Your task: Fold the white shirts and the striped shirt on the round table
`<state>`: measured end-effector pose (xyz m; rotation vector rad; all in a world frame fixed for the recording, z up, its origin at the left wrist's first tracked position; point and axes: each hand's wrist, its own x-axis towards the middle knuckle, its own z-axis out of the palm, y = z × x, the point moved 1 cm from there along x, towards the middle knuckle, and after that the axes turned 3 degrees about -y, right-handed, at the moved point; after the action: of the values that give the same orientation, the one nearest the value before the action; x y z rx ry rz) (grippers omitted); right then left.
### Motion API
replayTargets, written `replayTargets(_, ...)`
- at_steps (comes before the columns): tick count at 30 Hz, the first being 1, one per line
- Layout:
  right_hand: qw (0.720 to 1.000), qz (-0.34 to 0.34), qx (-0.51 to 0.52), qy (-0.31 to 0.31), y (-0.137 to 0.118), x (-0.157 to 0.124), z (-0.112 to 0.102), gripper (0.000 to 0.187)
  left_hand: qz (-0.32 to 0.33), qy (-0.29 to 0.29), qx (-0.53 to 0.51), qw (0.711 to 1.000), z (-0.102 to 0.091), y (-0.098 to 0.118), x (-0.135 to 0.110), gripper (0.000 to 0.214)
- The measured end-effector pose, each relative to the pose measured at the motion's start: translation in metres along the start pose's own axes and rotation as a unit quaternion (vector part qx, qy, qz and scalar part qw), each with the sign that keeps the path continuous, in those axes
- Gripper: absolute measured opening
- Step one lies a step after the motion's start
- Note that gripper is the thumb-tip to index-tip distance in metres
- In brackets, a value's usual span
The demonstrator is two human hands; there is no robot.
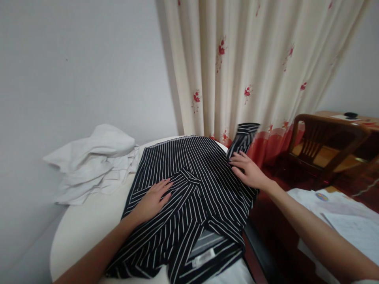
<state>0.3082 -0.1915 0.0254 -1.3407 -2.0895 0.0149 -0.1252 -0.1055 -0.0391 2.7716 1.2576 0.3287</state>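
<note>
A black shirt with white stripes (pixel 213 177) is spread on a round white table (pixel 79 228), its collar and pale label toward me. My left hand (pixel 155 199) lies flat on a sleeve folded across the shirt, fingers stretched out. At the shirt's right edge, my right hand (pixel 248 169) has its fingertips on the other sleeve (pixel 244 136), which looks gripped, though the exact hold is partly hidden. That sleeve's cuff end sticks up in the air past the fingers, a little blurred.
Crumpled white cloth (pixel 97 157) lies at the table's left by the wall. A flowered curtain (pixel 237 71) hangs behind. To the right stand a wooden chair (pixel 328 130) and a desk (pixel 328 114). White printed fabric (pixel 346 213) lies at lower right.
</note>
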Motion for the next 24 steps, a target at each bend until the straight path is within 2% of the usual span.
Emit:
replayTargets(3, 0.983, -0.077, 0.021, -0.163, -0.036, 0.008, 0.009, 0.028, -0.001, 0.001, -0.007, 1.0, -0.003, 0.003, 0.0, 0.049)
replayTargets(6, 0.968, -0.08, 0.062, -0.231, -0.046, 0.002, 0.018, 0.028, -0.001, 0.004, -0.016, 1.0, -0.005, 0.006, -0.001, 0.049)
replayTargets(8, 0.97, -0.063, 0.086, -0.217, -0.042, -0.007, 0.017, 0.029, -0.003, 0.009, -0.024, 1.0, -0.006, 0.007, -0.001, 0.05)
replayTargets(12, 0.993, 0.034, 0.083, -0.078, -0.017, -0.03, 0.001, 0.03, -0.001, 0.029, -0.043, 0.999, -0.011, 0.009, -0.002, 0.051)
replayTargets(14, 0.993, 0.083, 0.074, -0.034, -0.002, -0.044, -0.004, 0.031, 0.012, 0.035, -0.053, 0.998, -0.017, 0.015, -0.001, 0.051)
replayTargets(18, 0.981, 0.169, 0.1, -0.01, 0.026, -0.067, 0.004, 0.035, 0.026, 0.036, -0.101, 0.994, -0.028, 0.033, 0.01, 0.047)
replayTargets(21, 0.955, 0.265, 0.133, -0.006, 0.044, -0.077, 0.019, 0.038, -0.035, 0.044, -0.174, 0.983, -0.029, 0.042, 0.029, 0.046)
replayTargets(24, 0.926, 0.307, 0.216, -0.043, 0.05, -0.083, 0.028, 0.045, -0.094, 0.022, -0.205, 0.974, -0.026, 0.046, 0.051, 0.053)
